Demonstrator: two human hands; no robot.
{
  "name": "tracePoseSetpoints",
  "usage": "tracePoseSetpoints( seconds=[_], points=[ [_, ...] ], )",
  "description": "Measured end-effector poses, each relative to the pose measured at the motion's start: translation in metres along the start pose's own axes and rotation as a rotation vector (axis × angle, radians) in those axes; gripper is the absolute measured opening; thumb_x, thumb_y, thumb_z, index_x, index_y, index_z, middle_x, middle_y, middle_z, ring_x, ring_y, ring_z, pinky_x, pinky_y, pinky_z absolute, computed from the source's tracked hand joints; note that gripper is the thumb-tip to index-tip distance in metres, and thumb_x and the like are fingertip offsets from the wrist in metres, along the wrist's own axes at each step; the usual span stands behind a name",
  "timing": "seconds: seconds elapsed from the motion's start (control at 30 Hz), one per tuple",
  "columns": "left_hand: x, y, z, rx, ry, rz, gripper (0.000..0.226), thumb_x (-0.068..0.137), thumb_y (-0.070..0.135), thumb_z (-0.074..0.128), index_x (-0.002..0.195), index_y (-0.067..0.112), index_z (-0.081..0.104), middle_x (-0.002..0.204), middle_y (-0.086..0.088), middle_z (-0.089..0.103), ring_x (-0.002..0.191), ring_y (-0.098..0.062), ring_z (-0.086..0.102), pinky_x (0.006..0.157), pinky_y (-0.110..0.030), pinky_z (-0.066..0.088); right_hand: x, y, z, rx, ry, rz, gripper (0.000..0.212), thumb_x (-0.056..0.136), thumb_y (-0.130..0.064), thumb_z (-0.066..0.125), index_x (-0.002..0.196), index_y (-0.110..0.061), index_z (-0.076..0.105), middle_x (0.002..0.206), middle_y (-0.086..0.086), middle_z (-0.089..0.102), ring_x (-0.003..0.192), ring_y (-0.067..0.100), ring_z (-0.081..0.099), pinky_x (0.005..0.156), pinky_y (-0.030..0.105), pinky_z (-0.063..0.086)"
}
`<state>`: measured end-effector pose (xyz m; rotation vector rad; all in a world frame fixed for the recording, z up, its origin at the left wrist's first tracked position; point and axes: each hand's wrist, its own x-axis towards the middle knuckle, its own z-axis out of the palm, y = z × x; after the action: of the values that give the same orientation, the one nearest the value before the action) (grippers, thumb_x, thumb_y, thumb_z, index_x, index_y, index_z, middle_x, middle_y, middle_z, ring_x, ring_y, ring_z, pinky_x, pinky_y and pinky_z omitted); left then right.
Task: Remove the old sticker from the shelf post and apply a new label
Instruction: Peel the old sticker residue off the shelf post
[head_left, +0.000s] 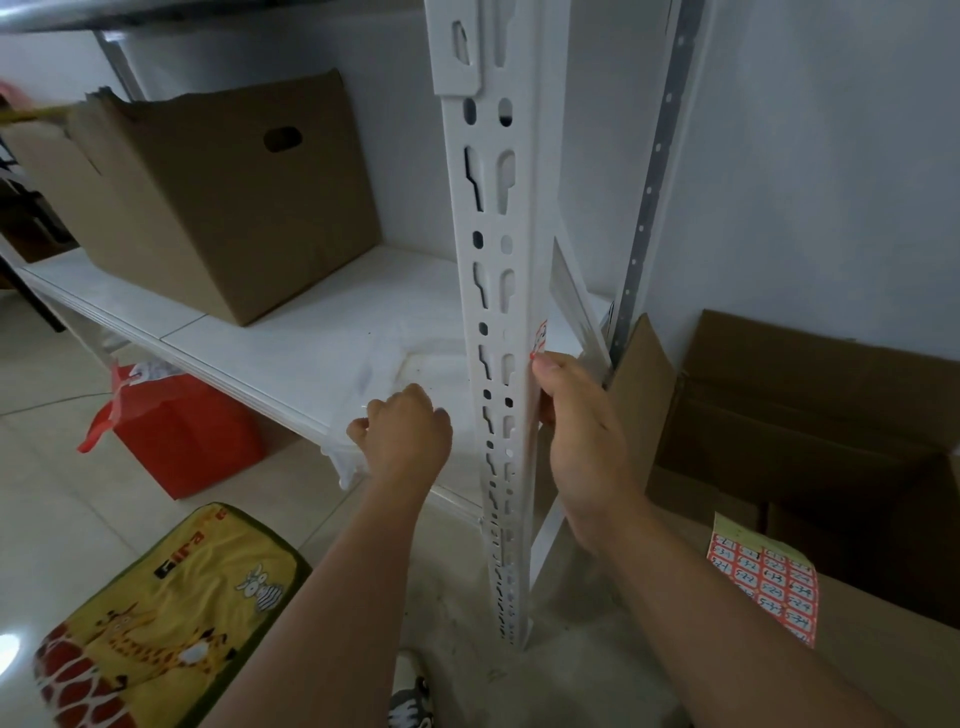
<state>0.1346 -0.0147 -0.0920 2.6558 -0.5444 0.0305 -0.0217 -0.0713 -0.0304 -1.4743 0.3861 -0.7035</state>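
Observation:
A white slotted shelf post (493, 291) runs down the middle of the view. A small red-and-white sticker (540, 335) sits on its right edge, about halfway down. My right hand (582, 441) is at that edge, thumb tip touching the sticker's lower end, fingers hidden behind the post. My left hand (405, 441) holds the front edge of the white shelf board (291, 358), left of the post, with curled fingers. A sheet of red labels with handwritten numbers (763, 582) lies on a cardboard box at the lower right.
A large cardboard box (223, 192) stands on the shelf at the left. A red bag (182, 431) sits on the floor under the shelf. A yellow giraffe-print cushion (166, 618) lies at the lower left. Open cardboard boxes (810, 415) stand to the right.

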Motion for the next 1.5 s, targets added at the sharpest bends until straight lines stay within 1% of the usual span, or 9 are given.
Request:
tracePoseSetpoints(
  seconds=[0.1, 0.23, 0.33, 0.4, 0.63, 0.77, 0.93, 1.23, 1.5],
  points=[
    [-0.003, 0.006, -0.005, -0.137, 0.053, 0.004, 0.009, 0.089, 0.013, 0.047, 0.084, 0.015, 0.055, 0.076, 0.0, 0.055, 0.093, -0.026, 0.054, 0.093, -0.038, 0.027, 0.0, -0.001, 0.0, -0.084, 0.045, -0.064, 0.037, 0.1, -0.034, 0.037, 0.096, -0.01, 0.065, 0.079, -0.002, 0.068, 0.073, 0.008, 0.064, 0.062, 0.014, 0.05],
    [-0.011, 0.018, -0.012, -0.315, 0.035, 0.036, 0.035, 0.093, 0.025, 0.052, 0.128, 0.02, 0.05, 0.113, -0.004, 0.063, 0.119, -0.026, 0.05, 0.107, -0.043, 0.029, 0.0, 0.002, -0.001, -0.172, 0.104, -0.161, 0.036, 0.098, -0.041, 0.04, 0.095, -0.017, 0.067, 0.077, -0.001, 0.067, 0.072, 0.01, 0.064, 0.06, 0.02, 0.051],
    [-0.019, 0.025, -0.023, -0.521, 0.134, 0.089, 0.018, 0.097, 0.023, 0.045, 0.104, 0.018, 0.061, 0.106, -0.002, 0.068, 0.093, -0.017, 0.061, 0.08, -0.032, 0.049, 0.0, 0.002, -0.002, -0.225, 0.143, -0.253, 0.038, 0.091, -0.049, 0.041, 0.104, -0.023, 0.065, 0.089, -0.018, 0.068, 0.087, -0.002, 0.065, 0.069, 0.012, 0.051],
    [-0.03, 0.036, -0.036, -0.669, 0.172, 0.084, 0.027, 0.099, 0.02, 0.038, 0.079, 0.02, 0.056, 0.081, 0.001, 0.063, 0.069, -0.009, 0.054, 0.06, -0.026, 0.04, -0.001, 0.002, -0.003, -0.289, 0.157, -0.298, 0.034, 0.093, -0.05, 0.04, 0.101, -0.028, 0.064, 0.088, -0.014, 0.069, 0.086, 0.006, 0.066, 0.069, 0.024, 0.057],
    [-0.073, 0.072, -0.055, -1.155, 0.228, 0.193, 0.037, 0.106, 0.029, 0.026, 0.085, 0.014, 0.051, 0.07, 0.008, 0.053, 0.061, 0.003, 0.052, 0.056, -0.01, 0.042, 0.002, 0.004, -0.004, -0.388, 0.219, -0.387, 0.024, 0.098, -0.04, 0.041, 0.1, -0.032, 0.064, 0.08, -0.018, 0.065, 0.079, 0.002, 0.064, 0.065, 0.021, 0.055],
    [-0.082, 0.081, -0.048, -1.174, 0.199, 0.247, 0.043, 0.103, 0.038, 0.025, 0.104, 0.002, 0.048, 0.072, 0.011, 0.05, 0.063, 0.003, 0.054, 0.056, -0.009, 0.043, 0.0, 0.001, -0.003, -0.387, 0.189, -0.416, 0.016, 0.097, -0.041, 0.042, 0.098, -0.042, 0.058, 0.077, -0.035, 0.061, 0.082, -0.01, 0.064, 0.068, 0.009, 0.051],
    [-0.081, 0.081, -0.045, -1.17, 0.232, 0.267, 0.038, 0.104, 0.037, 0.025, 0.102, 0.005, 0.045, 0.074, 0.009, 0.05, 0.063, 0.002, 0.054, 0.056, -0.009, 0.043, 0.002, 0.006, -0.003, -0.461, 0.214, -0.458, 0.036, 0.099, -0.041, 0.038, 0.101, -0.019, 0.067, 0.079, -0.011, 0.069, 0.071, 0.005, 0.067, 0.062, 0.028, 0.057],
    [-0.079, 0.082, -0.04, -1.205, 0.256, 0.248, 0.031, 0.103, 0.039, 0.026, 0.096, 0.014, 0.043, 0.071, 0.011, 0.049, 0.062, 0.001, 0.053, 0.056, -0.012, 0.043, 0.003, 0.004, -0.004, -0.653, 0.32, -0.562, 0.036, 0.099, -0.03, 0.042, 0.081, -0.013, 0.068, 0.06, -0.004, 0.062, 0.048, 0.009, 0.055, 0.046, 0.023, 0.044],
    [-0.078, 0.08, -0.04, -1.196, 0.241, 0.259, 0.034, 0.097, 0.05, 0.025, 0.096, 0.02, 0.042, 0.075, 0.009, 0.054, 0.067, -0.007, 0.059, 0.06, -0.023, 0.053, 0.0, 0.003, 0.002, -0.484, 0.361, -0.515, 0.028, 0.097, -0.033, 0.049, 0.11, -0.013, 0.063, 0.098, -0.013, 0.064, 0.082, -0.003, 0.063, 0.069, 0.006, 0.051]
  ],
)
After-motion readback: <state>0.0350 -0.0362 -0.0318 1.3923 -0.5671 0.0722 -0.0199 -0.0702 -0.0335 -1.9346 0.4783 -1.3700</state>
